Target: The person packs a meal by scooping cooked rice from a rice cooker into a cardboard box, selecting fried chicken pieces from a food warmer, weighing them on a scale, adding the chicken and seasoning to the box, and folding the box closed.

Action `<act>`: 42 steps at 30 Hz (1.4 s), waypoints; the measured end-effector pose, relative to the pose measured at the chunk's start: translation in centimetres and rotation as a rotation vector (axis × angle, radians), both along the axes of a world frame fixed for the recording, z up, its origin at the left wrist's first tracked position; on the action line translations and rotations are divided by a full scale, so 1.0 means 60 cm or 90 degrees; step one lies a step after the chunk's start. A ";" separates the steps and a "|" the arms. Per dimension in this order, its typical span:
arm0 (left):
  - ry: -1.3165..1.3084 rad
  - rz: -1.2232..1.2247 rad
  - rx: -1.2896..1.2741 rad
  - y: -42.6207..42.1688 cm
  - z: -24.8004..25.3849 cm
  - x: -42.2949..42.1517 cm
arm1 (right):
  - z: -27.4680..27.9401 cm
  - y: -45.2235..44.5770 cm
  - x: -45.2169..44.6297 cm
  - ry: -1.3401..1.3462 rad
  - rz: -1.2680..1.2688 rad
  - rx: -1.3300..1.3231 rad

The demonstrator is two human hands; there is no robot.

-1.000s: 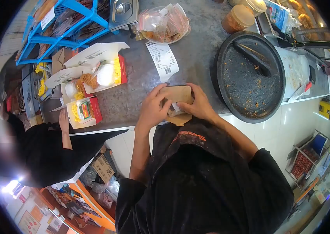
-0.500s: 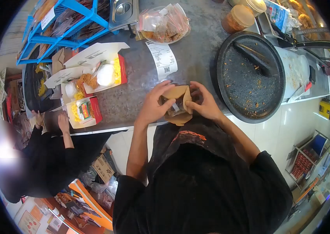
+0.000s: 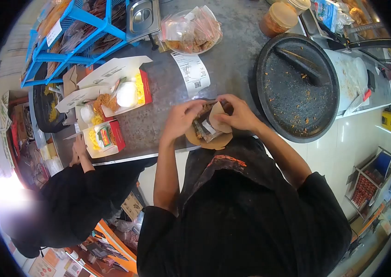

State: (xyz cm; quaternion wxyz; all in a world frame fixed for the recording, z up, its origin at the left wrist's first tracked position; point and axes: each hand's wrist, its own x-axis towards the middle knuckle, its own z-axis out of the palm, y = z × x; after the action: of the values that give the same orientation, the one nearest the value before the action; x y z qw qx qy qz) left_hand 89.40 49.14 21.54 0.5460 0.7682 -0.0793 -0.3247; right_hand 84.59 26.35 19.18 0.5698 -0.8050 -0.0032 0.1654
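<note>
A brown kraft-paper box (image 3: pixel 214 142) stands at the front edge of the counter, its flaps partly raised. In it lies something dark in clear plastic wrap (image 3: pixel 203 131) with a small white label. My left hand (image 3: pixel 180 121) is curled round the box's left and far side, its fingertips on the rim. With thumb and fingers my right hand (image 3: pixel 241 114) pinches an upright flap on the right. Just beyond the box, a printed receipt (image 3: pixel 191 74) lies on the counter.
Right of my hands sits a large black round stone pan (image 3: pixel 297 92) with crumbs. Red-and-white food boxes (image 3: pixel 120 134) stand open at left, beside a co-worker's hands (image 3: pixel 79 150). Farther back are a blue rack (image 3: pixel 66 57), a bagged food plate (image 3: pixel 190 32) and a lidded tub (image 3: pixel 278 19).
The box now gapes wider, with its near flap folded outward and more of the wrapped contents showing. My left hand has shifted slightly. The co-worker's hands have come together by the food box.
</note>
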 end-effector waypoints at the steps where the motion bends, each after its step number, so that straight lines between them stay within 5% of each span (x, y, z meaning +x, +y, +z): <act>1: 0.087 0.021 -0.154 0.007 -0.007 -0.006 | -0.005 0.004 0.003 0.035 -0.007 0.018; 3: 0.264 0.061 -0.462 0.025 -0.015 -0.019 | -0.018 0.007 0.012 0.103 -0.024 0.054; 6: 0.175 0.050 -0.538 0.048 -0.042 -0.049 | -0.003 0.008 0.018 0.062 0.001 0.041; 9: 0.133 0.005 -0.285 0.024 -0.021 -0.056 | -0.008 0.012 0.011 0.081 -0.028 0.063; 15: -0.280 0.033 -0.054 0.001 -0.043 -0.074 | -0.039 -0.039 -0.076 -0.034 -0.144 0.061; 16: -0.348 0.012 -0.019 0.005 -0.050 -0.079 | -0.031 -0.054 -0.094 0.031 -0.015 0.044; 18: -0.359 0.062 0.013 0.006 -0.062 -0.096 | -0.002 -0.073 -0.111 0.156 0.245 0.010; 21: -0.378 0.157 0.070 -0.018 -0.055 -0.119 | 0.024 -0.025 -0.094 -0.104 0.156 0.050; 24: -0.365 0.238 0.072 -0.036 -0.040 -0.135 | 0.066 0.008 -0.056 -0.074 0.001 0.062; 27: -0.340 0.208 0.023 -0.035 0.008 -0.154 | 0.053 0.013 -0.021 -0.263 0.042 -0.043; 30: -0.345 0.111 0.032 0.010 -0.025 -0.161 | 0.036 -0.004 0.021 -0.257 0.075 -0.048; 31: -0.420 0.243 0.078 -0.004 -0.011 -0.149 | 0.046 -0.005 0.032 -0.284 0.047 -0.086; 34: -0.500 0.323 0.051 -0.011 0.017 -0.069 | 0.063 -0.003 0.044 -0.225 -0.057 -0.051; 37: -0.397 0.063 0.007 0.010 0.012 -0.024 | 0.031 0.012 0.037 -0.254 -0.134 -0.119; 41: -0.344 -0.014 0.080 0.005 0.025 -0.019 | -0.001 0.039 0.022 -0.247 -0.255 -0.181; 42: -0.357 0.001 0.089 0.006 0.019 -0.023 | -0.017 0.037 0.018 -0.269 -0.181 -0.182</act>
State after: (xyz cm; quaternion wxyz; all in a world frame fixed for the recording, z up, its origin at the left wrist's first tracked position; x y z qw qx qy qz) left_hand 88.03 49.50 22.69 0.4488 0.8638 -0.2039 -0.1040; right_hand 85.65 28.60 18.16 0.4548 -0.8861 0.0142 -0.0884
